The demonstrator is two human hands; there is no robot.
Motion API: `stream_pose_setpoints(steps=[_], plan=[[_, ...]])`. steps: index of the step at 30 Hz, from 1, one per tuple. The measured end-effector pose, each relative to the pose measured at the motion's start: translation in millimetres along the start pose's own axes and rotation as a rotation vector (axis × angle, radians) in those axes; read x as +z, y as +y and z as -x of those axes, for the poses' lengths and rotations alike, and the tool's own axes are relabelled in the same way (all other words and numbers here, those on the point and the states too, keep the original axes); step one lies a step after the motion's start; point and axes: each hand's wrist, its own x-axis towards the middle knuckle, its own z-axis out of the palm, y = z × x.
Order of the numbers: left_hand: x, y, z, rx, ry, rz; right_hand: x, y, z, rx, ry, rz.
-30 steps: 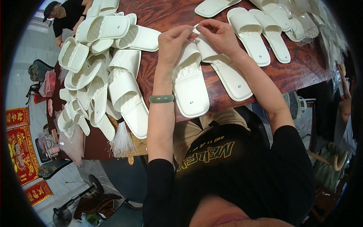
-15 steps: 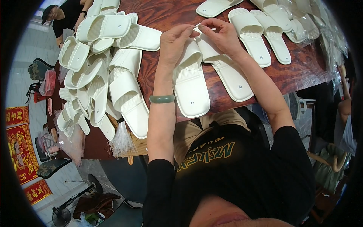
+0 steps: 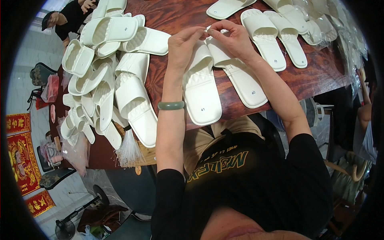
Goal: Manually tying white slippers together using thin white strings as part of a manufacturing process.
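Note:
Two white slide slippers lie side by side in front of me: the left slipper (image 3: 203, 96) and the right slipper (image 3: 245, 86), toe ends away from me and nearly touching. Over those toe ends my left hand (image 3: 183, 46) and my right hand (image 3: 232, 40) meet, fingertips pinched together. Whatever is between the fingers is too small to make out. A green bangle (image 3: 171, 105) circles my left wrist. Both slippers' toes are partly covered by my hands.
A heap of white slippers (image 3: 96, 76) covers the table's left side, beside a bundle of thin clear strands (image 3: 130, 150). Another pair of slippers (image 3: 266, 44) and plastic-wrapped ones (image 3: 324, 28) lie right on the wooden table (image 3: 160, 68). Another person (image 3: 70, 20) is at far left.
My hands stay over the toe ends, with the fingertips drawn slightly closer together. At far left, the other person's hand has risen. The slippers have barely shifted.

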Motion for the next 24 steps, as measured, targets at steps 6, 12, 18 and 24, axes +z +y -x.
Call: stream_pose_setpoints(steps=[6, 12, 18, 24], plan=[[4, 2, 1, -0.024, -0.003, 0.065, -2, 3, 0, 0.026, 0.027, -0.028], [2, 5, 1, -0.031, -0.012, 0.036, -1, -2, 1, 0.011, 0.033, -0.086], [4, 5, 2, -0.053, -0.007, 0.097, -2, -3, 2, 0.036, 0.051, -0.063], [-2, 12, 2, -0.055, -0.018, 0.051, 11, -9, 4, 0.098, 0.0, -0.197]])
